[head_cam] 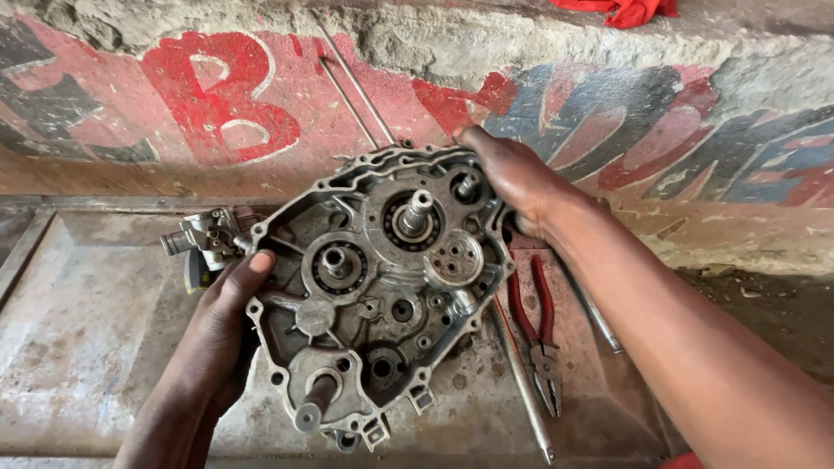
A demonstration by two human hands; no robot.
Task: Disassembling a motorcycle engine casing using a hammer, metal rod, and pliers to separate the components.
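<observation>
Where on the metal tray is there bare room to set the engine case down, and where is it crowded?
Free: the tray's left half, left of the left hand and below the carburetor. Crowded: right of the engine case, where red-handled pliers and a long rod lie under the right hand's arm.

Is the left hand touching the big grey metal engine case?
Touching. The head view shows the left hand gripping the edge of the grey metal engine case, thumb pressed on its rim.

Dull grey engine case (378,291), grimed dark with oil. Red-handled pliers (537,326) on a rust-brown, stained metal tray (87,321). Faded red and blue-grey painted lettering across the wall (261,104); bright red cloth (621,10) above.
</observation>
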